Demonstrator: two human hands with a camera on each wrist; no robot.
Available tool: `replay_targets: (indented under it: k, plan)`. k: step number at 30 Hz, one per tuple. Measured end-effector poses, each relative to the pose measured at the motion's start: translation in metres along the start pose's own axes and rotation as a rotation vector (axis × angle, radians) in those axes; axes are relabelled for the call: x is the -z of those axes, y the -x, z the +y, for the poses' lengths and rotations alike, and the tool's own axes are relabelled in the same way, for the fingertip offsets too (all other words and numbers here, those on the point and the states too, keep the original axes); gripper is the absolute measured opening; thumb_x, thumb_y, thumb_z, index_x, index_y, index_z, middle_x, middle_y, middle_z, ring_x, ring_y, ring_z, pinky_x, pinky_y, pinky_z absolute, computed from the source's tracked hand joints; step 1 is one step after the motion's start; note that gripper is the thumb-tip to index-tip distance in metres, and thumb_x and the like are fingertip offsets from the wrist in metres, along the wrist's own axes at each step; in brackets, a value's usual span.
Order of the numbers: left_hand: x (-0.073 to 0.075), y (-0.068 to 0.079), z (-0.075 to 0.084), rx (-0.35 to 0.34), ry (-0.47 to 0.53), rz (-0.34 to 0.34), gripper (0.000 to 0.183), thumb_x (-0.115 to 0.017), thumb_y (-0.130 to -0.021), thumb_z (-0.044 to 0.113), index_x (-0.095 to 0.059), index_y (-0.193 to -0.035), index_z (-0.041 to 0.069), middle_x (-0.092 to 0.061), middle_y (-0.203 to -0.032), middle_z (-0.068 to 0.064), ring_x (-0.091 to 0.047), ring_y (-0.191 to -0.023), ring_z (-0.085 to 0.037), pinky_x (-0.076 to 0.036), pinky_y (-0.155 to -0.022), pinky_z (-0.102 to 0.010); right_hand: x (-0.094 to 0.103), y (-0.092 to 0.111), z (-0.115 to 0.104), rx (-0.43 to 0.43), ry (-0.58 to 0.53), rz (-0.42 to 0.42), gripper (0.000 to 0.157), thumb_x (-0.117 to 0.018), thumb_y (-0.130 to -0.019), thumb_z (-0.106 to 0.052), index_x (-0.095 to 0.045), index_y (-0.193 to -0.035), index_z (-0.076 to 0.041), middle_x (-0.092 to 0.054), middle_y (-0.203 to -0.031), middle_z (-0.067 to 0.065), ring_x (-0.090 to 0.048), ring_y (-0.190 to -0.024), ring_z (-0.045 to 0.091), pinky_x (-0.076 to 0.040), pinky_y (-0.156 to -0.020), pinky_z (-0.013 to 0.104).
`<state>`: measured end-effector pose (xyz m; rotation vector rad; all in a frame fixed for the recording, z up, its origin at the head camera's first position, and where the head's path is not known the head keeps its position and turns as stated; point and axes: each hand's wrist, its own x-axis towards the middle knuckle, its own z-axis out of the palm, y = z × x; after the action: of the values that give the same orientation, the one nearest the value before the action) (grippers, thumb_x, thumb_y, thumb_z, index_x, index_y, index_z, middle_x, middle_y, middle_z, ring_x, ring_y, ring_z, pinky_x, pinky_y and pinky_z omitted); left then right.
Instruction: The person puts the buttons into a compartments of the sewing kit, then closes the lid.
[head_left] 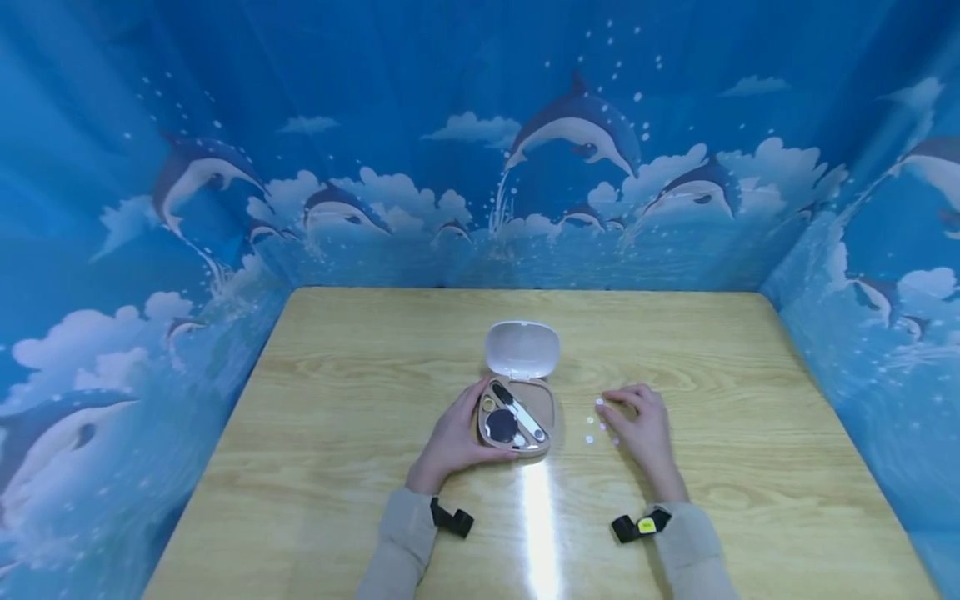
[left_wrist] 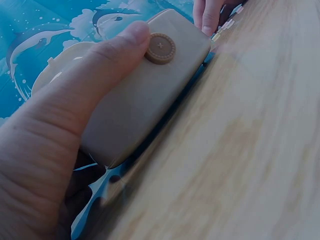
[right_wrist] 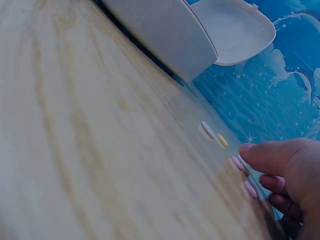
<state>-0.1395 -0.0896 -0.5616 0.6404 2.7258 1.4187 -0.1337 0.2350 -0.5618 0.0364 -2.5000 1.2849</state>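
Note:
My left hand [head_left: 456,429] grips the near left side of a small beige sewing-kit-like case [head_left: 553,408]. In the left wrist view the thumb [left_wrist: 100,67] lies along the outer wall, its tip against a round brown button-shaped clasp [left_wrist: 161,47]. The white lid [head_left: 522,348] stands up at the back. Inside are a black-and-white slim tool [head_left: 525,417], a dark disc [head_left: 502,425] and a small gold ring [head_left: 489,404]. To the right, my right hand [head_left: 643,427] pinches a small white disc, like a button [head_left: 599,402], between thumb and forefinger tips, close over the table.
Several more pale discs lie between the case and my right hand, among them a white one [right_wrist: 207,130], a yellow one [right_wrist: 222,140] and a pink one [right_wrist: 250,189]. The wood-grain table [head_left: 337,375] is bounded by a blue dolphin curtain [head_left: 420,250] behind and at both sides.

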Motion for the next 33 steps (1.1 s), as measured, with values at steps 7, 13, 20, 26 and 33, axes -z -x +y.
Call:
replay_targets:
  k: [7,13,20,26,33]
  plan:
    - [0.0011,0.0001,0.0009,0.004,-0.008,0.006,0.129,-0.092,-0.050,0.062,-0.030,-0.156,0.022,-0.042,-0.153,0.003,-0.042,-0.137,-0.021,-0.036,-0.112,-0.050,-0.0034,-0.0020,-0.0027,-0.033,0.031,0.014,0.023,-0.086,-0.074,-0.007,-0.076,-0.094,-0.003,-0.063,-0.098,0.012,-0.049,-0.098,0.026,-0.037,-0.088,0.040]
    - [0.0011,-0.0004,0.0016,-0.004,-0.004,0.009,0.130,-0.093,-0.050,0.060,-0.030,-0.156,0.021,-0.043,-0.152,0.004,-0.043,-0.136,-0.021,-0.036,-0.112,-0.050,-0.0056,-0.0028,-0.0043,-0.053,0.054,0.035,0.020,-0.086,-0.075,-0.008,-0.076,-0.091,-0.004,-0.064,-0.097,0.011,-0.049,-0.097,0.027,-0.036,-0.087,0.040]
    - [0.0010,0.0012,0.0027,0.013,0.005,0.001,0.129,-0.095,-0.050,0.055,-0.030,-0.156,0.020,-0.041,-0.153,0.003,-0.042,-0.137,-0.021,-0.036,-0.112,-0.050,-0.0062,-0.0016,-0.0046,-0.051,0.064,0.045,0.017,-0.086,-0.074,-0.008,-0.076,-0.088,-0.004,-0.064,-0.096,0.012,-0.051,-0.097,0.029,-0.037,-0.087,0.041]
    - [0.0004,0.0003,0.0031,0.014,0.003,0.000,0.130,-0.093,-0.051,0.058,-0.028,-0.157,0.021,-0.039,-0.155,0.002,-0.040,-0.139,-0.024,-0.035,-0.112,-0.052,-0.0065,-0.0010,-0.0061,-0.079,0.057,0.048,0.014,-0.085,-0.076,-0.009,-0.077,-0.087,-0.004,-0.064,-0.097,0.011,-0.049,-0.098,0.028,-0.037,-0.087,0.039]
    - [-0.0014,-0.0003,0.0023,0.014,0.004,0.003,0.130,-0.091,-0.052,0.062,-0.026,-0.158,0.023,-0.038,-0.155,0.003,-0.040,-0.139,-0.024,-0.035,-0.112,-0.053,-0.0057,-0.0018,-0.0071,-0.065,0.051,0.066,0.012,-0.085,-0.076,-0.006,-0.076,-0.083,-0.003,-0.064,-0.096,0.012,-0.049,-0.096,0.029,-0.037,-0.085,0.038]
